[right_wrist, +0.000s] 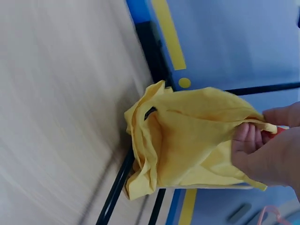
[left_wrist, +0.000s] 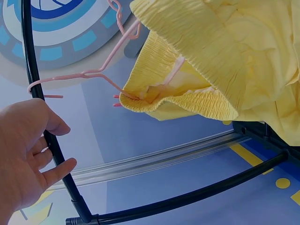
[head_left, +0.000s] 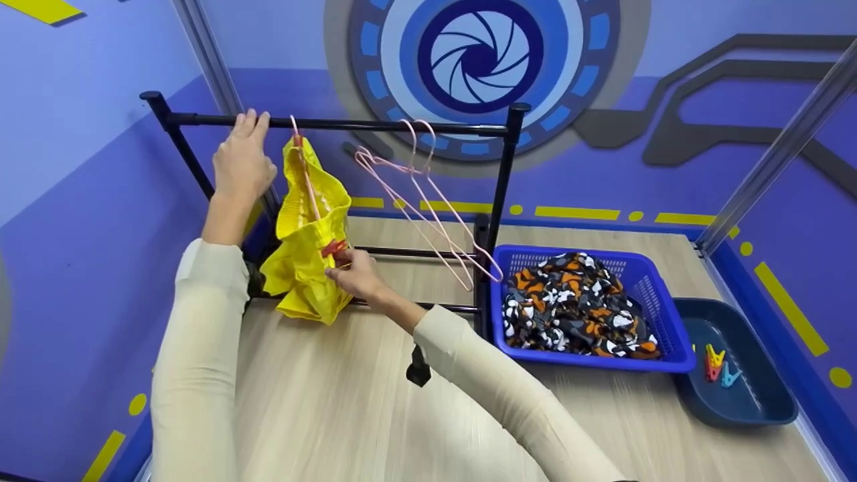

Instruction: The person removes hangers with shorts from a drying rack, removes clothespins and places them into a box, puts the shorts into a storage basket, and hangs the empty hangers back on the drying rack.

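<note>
A yellow garment (head_left: 311, 227) with a gathered elastic waist, apparently shorts, hangs from a pink hanger (head_left: 309, 181) on the black rack's top rail (head_left: 361, 125). One red clothespin (head_left: 298, 140) sits at the waistband's far end, by the rail. My right hand (head_left: 361, 273) pinches another red clothespin (head_left: 333, 248) at the near end of the waistband; in the right wrist view the fabric edge runs between thumb and fingers. My left hand (head_left: 242, 161) rests on the top rail, left of the hanger hook, its fingers extended over the bar (left_wrist: 60, 157).
Two bare pink hangers (head_left: 428, 194) hang farther right on the rail. Beside the rack stands a blue basket (head_left: 596, 365) with a camouflage-patterned cloth (head_left: 576, 308). A dark teal tray (head_left: 743, 408) holds yellow, red and blue clothespins (head_left: 716, 365). Walls enclose the table.
</note>
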A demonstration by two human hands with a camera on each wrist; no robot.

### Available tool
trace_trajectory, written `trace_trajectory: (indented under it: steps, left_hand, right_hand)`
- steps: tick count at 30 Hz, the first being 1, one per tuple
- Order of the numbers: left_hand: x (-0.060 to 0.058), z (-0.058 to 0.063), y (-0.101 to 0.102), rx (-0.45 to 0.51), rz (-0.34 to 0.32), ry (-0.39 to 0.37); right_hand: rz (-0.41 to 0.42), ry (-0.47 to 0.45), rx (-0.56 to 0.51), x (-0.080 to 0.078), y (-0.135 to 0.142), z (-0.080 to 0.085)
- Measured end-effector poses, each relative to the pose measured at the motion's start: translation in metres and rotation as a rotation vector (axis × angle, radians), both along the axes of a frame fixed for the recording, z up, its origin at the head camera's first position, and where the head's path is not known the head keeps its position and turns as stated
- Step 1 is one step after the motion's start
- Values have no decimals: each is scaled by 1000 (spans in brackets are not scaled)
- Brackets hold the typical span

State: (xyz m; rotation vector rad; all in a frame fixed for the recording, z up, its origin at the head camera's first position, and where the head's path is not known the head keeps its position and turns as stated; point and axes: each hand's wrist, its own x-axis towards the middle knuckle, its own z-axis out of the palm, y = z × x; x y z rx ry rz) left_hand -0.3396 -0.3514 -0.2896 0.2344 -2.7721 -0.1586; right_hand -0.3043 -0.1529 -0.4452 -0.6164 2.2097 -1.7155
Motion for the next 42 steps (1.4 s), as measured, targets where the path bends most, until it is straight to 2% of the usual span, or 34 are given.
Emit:
trace_trajectory:
  steps: [3,6,8,11,18,24,27,31,42]
  left_hand:
    - [-1,1,0,-9,-4,-14]
    - [-1,3,1,-8,-5,-24]
    - [-2,3,1,-5,-5,-28]
    - [-2,2,1,1,-5,-24]
    - [-1,2,0,4,-10,-11]
    - [1,3,2,-8,-16,10]
    - [1,4,3,-9,-18,28]
    - [1,5,4,-11,-13,3]
    - [1,5,4,-2,-17,-10]
  right_hand:
    - [40,-217,-89,-5,7,6]
    - [98,-377,-134,-12,15,11]
    - [136,-436,-130,-17,21,14]
    - [190,-471,-110,-23,28,15]
    - [274,-502,-148,-29,41,13]
    - [302,-452,-137,-24,48,17]
    - [305,-440,-164,-22,51,20]
    - [321,-421,-211,-19,56,22]
    - [393,-261,-206,-7,84,26]
